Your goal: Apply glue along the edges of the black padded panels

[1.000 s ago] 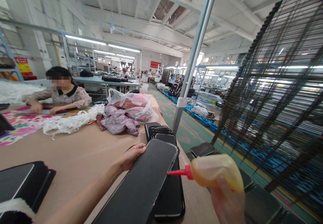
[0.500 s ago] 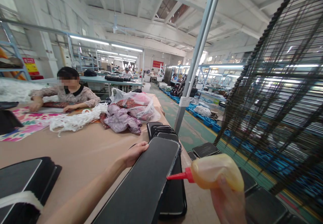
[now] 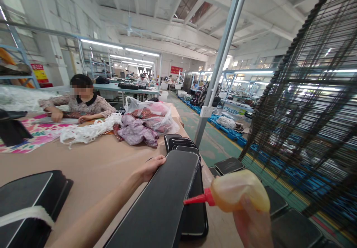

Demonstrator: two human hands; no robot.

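Note:
A long black padded panel (image 3: pixel 158 196) with rounded corners slants across the front of the table. My left hand (image 3: pixel 153 166) grips its left edge near the far end; the fingers underneath are hidden. In my right hand (image 3: pixel 252 222) is a squeeze bottle (image 3: pixel 240 190) of yellowish liquid, lying on its side. Its red nozzle (image 3: pixel 198 199) points left, with the tip at the panel's right edge. A whitish line runs along that edge. Below the panel lies another black panel (image 3: pixel 196 220), and several more black panels (image 3: pixel 181 142) are stacked beyond it.
The brown tabletop (image 3: pixel 111 166) bears a strapped black stack (image 3: pixel 25 199) at left, white strips (image 3: pixel 92 129) and bagged cloth (image 3: pixel 139 129). Across it a co-worker (image 3: pixel 80 99) handles fabric. A metal post (image 3: pixel 214 80) and wire rack (image 3: pixel 301 91) stand right, with black panels (image 3: pixel 295 227) below.
The view has shifted slightly, so the surroundings sit a little further right. The bottle's nozzle tip stays at the panel's edge, and both hands keep their holds.

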